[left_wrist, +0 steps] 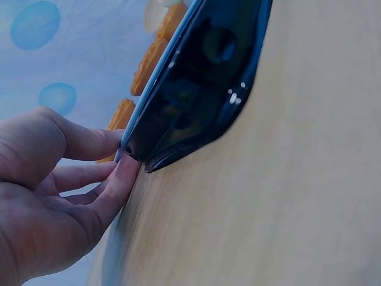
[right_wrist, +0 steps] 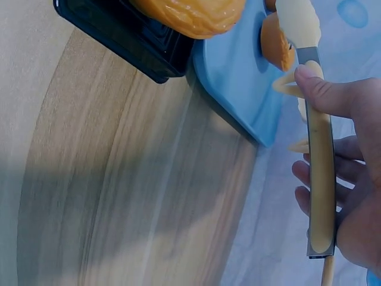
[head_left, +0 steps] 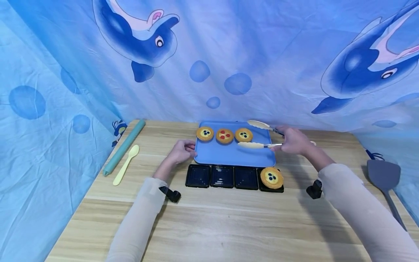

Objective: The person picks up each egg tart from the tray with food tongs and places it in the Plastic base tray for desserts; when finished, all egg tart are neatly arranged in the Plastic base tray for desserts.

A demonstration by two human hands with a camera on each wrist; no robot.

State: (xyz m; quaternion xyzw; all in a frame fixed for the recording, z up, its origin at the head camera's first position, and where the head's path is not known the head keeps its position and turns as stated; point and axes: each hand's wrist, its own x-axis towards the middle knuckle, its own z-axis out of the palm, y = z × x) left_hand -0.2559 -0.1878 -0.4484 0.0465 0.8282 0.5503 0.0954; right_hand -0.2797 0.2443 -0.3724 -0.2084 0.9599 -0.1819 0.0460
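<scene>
My left hand pinches the left edge of a blue tray, thumb above and fingers at its rim. Three tarts stand in a row on the tray: a blueberry tart, a tart with red berries and another blueberry tart. In my right hand is a pair of tongs with cream tips and metal handles. Their arms are spread wide near the rightmost tray tart, holding nothing. A fourth tart, topped with blueberries, sits in the rightmost of several black square boxes.
On the left lie a green rolling pin and a pale yellow spoon. A grey spatula lies at the table's right edge. Behind the wooden table hangs a blue dolphin-print cloth.
</scene>
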